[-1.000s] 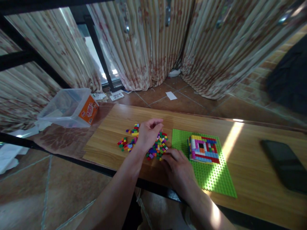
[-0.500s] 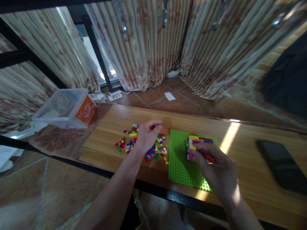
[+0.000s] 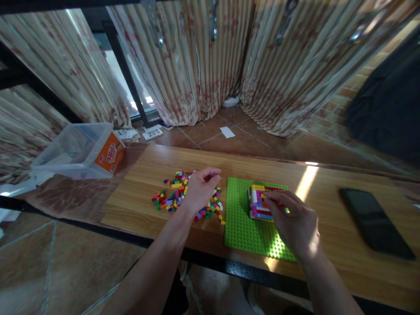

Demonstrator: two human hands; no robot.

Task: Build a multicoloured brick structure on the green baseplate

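Observation:
My left hand [image 3: 204, 186] hovers over a loose pile of small coloured toy bricks [image 3: 175, 202], its fingers loosely bent with a gap between thumb and forefinger. Nothing shows in it. A green studded baseplate [image 3: 238, 218] lies to the right of the pile. On it stands a low block built of many-coloured bricks [image 3: 255, 205], with yellow, white, pink, red and blue showing. My right hand [image 3: 295, 218] reaches over this block from the right. Thumb and forefinger pinch a small yellow brick [image 3: 263, 196] at the block's top; whether it is seated there I cannot tell. The fingers hide the block's right part.
A black phone-like slab [image 3: 376, 223] lies on the wooden tabletop [image 3: 138, 192] at the right. At the far left sits a clear plastic box [image 3: 74, 151] with an orange label. Striped curtains [image 3: 183, 65] hang beyond the table, and papers [image 3: 152, 132] lie behind it.
My right hand has brought the yellow brick down onto the block's top, fingers closer to it. The left hand stays over the pile. The whole view has shifted slightly.

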